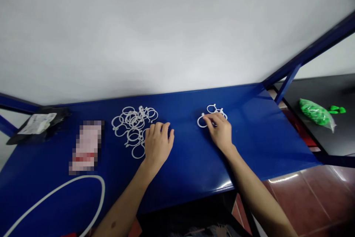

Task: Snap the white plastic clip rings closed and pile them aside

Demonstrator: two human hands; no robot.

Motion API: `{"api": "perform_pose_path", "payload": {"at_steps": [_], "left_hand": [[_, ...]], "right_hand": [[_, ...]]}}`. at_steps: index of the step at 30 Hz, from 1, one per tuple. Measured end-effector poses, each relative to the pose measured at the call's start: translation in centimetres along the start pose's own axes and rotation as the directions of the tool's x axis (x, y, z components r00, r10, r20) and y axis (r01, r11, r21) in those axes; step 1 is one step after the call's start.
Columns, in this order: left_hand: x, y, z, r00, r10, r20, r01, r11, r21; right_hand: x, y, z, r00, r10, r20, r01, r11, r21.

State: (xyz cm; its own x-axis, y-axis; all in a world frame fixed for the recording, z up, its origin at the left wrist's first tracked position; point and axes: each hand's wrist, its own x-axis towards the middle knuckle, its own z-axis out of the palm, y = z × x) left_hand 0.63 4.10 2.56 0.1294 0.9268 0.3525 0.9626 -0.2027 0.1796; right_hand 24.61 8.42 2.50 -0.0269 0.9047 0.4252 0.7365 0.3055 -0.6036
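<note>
A heap of several white plastic rings (133, 122) lies on the blue table (188, 155). My left hand (158, 144) rests flat at the heap's right edge, fingers stretched out and touching the nearest rings. A small group of white rings (212, 113) lies further right. My right hand (220, 129) reaches onto this group, its fingers curled down and pinched on one ring at the group's left side.
A blurred pink-and-white packet (85, 146) lies left of the heap. A dark bag with a white label (39, 124) sits at the far left. A white tube loop (83, 189) curves at the front left. A green bag (316, 113) lies on a black surface right.
</note>
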Motion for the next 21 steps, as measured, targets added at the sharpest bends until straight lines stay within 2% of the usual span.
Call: {"api": "perform_pose_path", "payload": {"at_steps": [4,7,9,12,15,18,21], "left_hand": [[-0.3,-0.4,0.1,0.998,0.01,0.058,-0.017,0.992,0.125],[-0.4,-0.4,0.2,0.993,0.053,0.103,-0.067,0.989,0.134],[-0.4,-0.3,0.2,0.988,0.069,0.136,-0.086,0.988,0.126],[-0.5,0.0,0.3,0.983,0.074,0.167,-0.091,0.991,0.097],[-0.5,0.3,0.4,0.986,0.085,0.146,-0.087,0.996,0.01],[-0.5,0.6,0.5,0.991,0.084,0.107,-0.067,0.985,-0.159],[-0.4,0.9,0.4,0.994,0.054,0.092,-0.016,0.926,-0.376]], "right_hand": [[1.4,2.6,-1.9,0.976,0.169,-0.137,-0.185,0.976,-0.113],[1.8,3.6,-2.4,0.938,0.313,-0.15,-0.328,0.94,-0.092],[1.8,4.0,-2.4,0.918,0.367,-0.149,-0.384,0.917,-0.107],[1.8,4.3,-2.4,0.923,0.349,-0.163,-0.376,0.907,-0.189],[1.8,4.4,-2.6,0.937,0.292,-0.189,-0.334,0.908,-0.251],[1.9,4.1,-2.8,0.953,0.22,-0.208,-0.272,0.923,-0.272],[1.6,3.0,-2.4,0.974,0.11,-0.199,-0.159,0.956,-0.248]]}}
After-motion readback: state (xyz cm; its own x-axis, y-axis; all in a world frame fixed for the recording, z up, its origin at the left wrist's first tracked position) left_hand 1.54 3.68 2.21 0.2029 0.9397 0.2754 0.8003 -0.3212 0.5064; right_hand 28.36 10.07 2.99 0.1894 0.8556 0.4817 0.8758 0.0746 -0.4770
